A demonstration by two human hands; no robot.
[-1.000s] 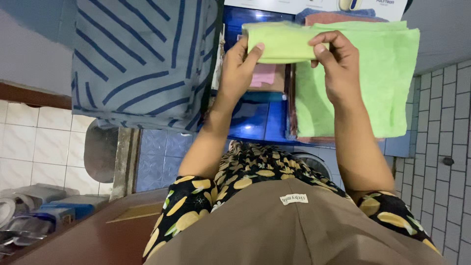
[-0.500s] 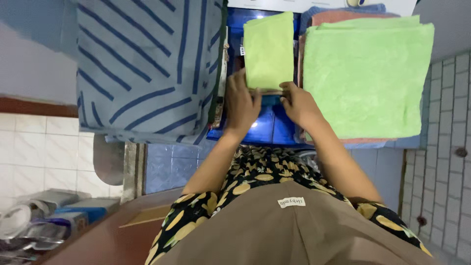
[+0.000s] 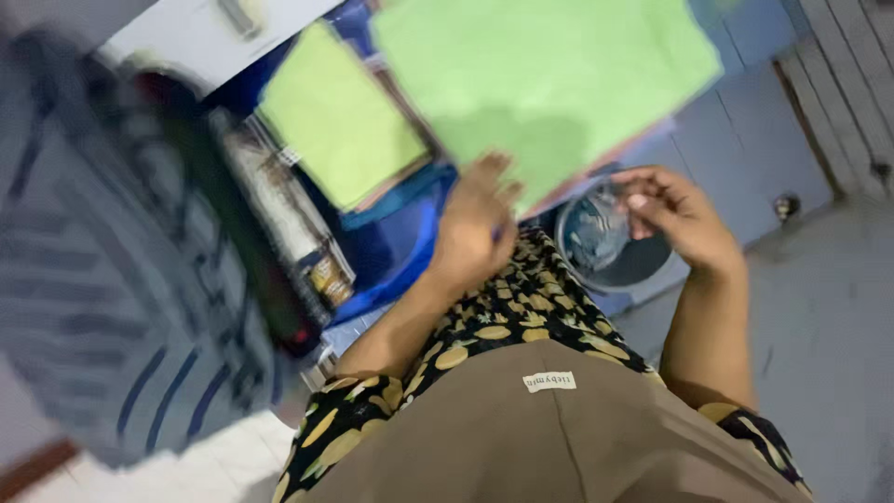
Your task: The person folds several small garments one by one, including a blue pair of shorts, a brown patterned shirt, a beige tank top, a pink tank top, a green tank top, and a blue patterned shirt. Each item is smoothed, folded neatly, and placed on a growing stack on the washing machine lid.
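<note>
A small folded light-green cloth [image 3: 340,116] lies flat on a stack on the blue surface [image 3: 391,247]. To its right a larger green cloth [image 3: 545,74] is spread flat over another stack. My left hand [image 3: 475,228] hovers just below the edge of the large cloth, fingers loosely apart, holding nothing. My right hand [image 3: 680,214] is lifted off to the right over a round glass washer door [image 3: 605,242], fingers curled and empty. The frame is tilted and motion-blurred.
A blue-grey striped garment [image 3: 112,307] hangs at the left. A dark rolled item and a small printed packet [image 3: 326,275] lie beside the blue surface. Grey floor [image 3: 819,307] is at the right, white tiles at the bottom left.
The small green cloth, held up folded a second ago, now lies flat on the stack. Both hands have come off it and drawn back, and the view has swung and tilted to the right.
</note>
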